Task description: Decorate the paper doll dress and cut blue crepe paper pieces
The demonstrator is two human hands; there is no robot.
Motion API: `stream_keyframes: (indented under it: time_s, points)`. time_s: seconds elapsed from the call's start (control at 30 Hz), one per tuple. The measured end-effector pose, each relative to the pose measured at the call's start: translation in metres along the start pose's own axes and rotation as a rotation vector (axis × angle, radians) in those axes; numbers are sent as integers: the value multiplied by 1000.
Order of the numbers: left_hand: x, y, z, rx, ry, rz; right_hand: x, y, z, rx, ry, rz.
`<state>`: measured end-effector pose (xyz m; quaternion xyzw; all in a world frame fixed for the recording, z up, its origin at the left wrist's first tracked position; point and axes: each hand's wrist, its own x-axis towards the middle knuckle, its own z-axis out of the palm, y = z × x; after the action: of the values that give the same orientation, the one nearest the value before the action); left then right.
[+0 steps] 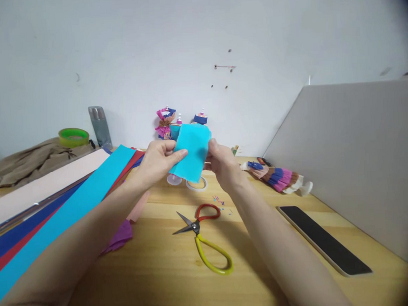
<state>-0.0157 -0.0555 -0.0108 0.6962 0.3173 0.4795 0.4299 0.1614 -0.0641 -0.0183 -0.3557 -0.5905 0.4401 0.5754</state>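
A piece of bright blue crepe paper (193, 153) is held up above the table between both hands. My left hand (160, 157) pinches its left edge, thumb lying across the front. At the paper's right edge, my right hand (223, 163) grips it between thumb and fingers. Below the hands, scissors (195, 227) with one red and one yellow handle lie with their blades apart. Behind and under the paper sit a white tape ring (197, 184) and a small clear plastic disc (173, 179), both partly hidden.
Long coloured paper strips (73, 194) cover the left side, near purple paper (119, 235). A phone (324, 238) and a striped paper figure (279, 176) lie right, beside a grey panel (353, 155). Behind stand paper figures (165, 123), a bottle (100, 126) and green tape (74, 137).
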Motion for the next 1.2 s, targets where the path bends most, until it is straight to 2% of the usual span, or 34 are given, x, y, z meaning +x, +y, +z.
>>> stream_keyframes:
  time_s: [0.1, 0.17, 0.43, 0.63, 0.8, 1.03, 1.2]
  points:
    - [-2, 3, 4, -32, -3, 14, -5, -4, 7, -22, 102, -91]
    - [-3, 4, 4, -53, -12, 18, -6, -5, 7, -6, 125, -120]
    - [-3, 4, -5, -102, -109, -54, -5, -5, 4, 16, 50, -101]
    - [-2, 5, -5, -205, -100, -97, -4, -5, 5, -2, 38, -89]
    - [-1, 4, -2, -276, 9, -123, -5, -6, 7, -63, 30, -100]
    - [-3, 6, 0, -276, 124, -104, -10, -8, 14, -73, 180, -210]
    - [-5, 9, 0, -289, 126, -107, -15, -6, 20, -144, 128, -335]
